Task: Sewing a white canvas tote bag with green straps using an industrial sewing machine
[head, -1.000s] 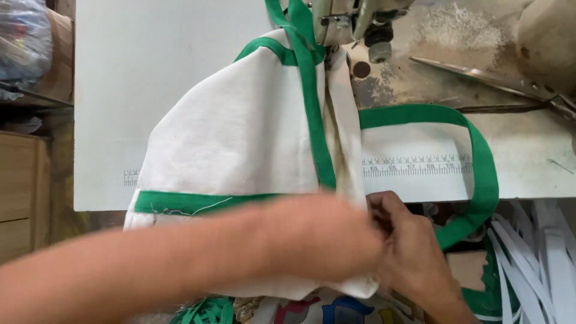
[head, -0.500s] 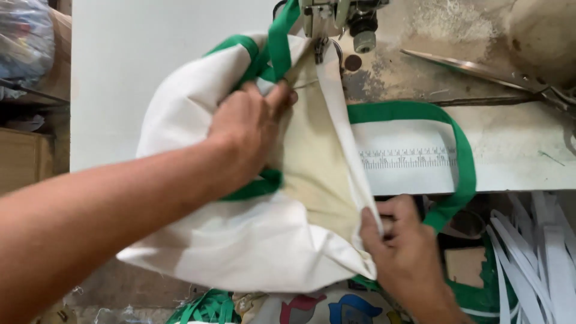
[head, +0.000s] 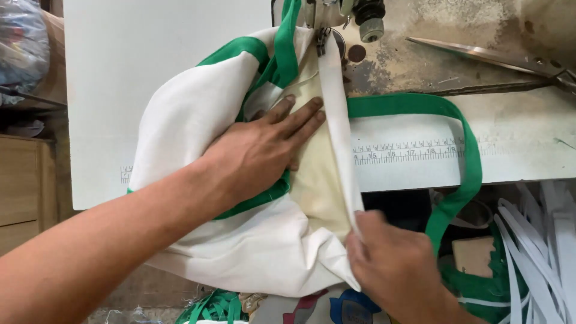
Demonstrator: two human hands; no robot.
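Two bare hands work one white cloth bag (head: 204,126) with green trim in the head view, the only view there is. The bag lies across the middle of the frame, spread on the pale counter (head: 150,66) and hanging off its near edge toward the bottom. Its top end sits under the sewing machine's presser foot (head: 322,36) at the upper centre. One green strap (head: 462,156) loops out to the right over a printed ruler strip (head: 408,151).

The cloth looks light, soft and limp. It folds and bunches where it is pressed, so I judge it will slide and pucker unless held flat. Best hold would be along the stiffer folded white edge band (head: 336,120) or the green binding, not the loose panel.

The left hand (head: 258,153) lies flat and fully open, fingers spread toward the machine. It presses the inner panel down and closes on nothing. The right hand (head: 390,264), lower right of the frame, is closed in a pinch on the lower end of the edge band, drawing it straight toward the bottom. Long scissors (head: 492,57) rest at the upper right, well apart from both hands.
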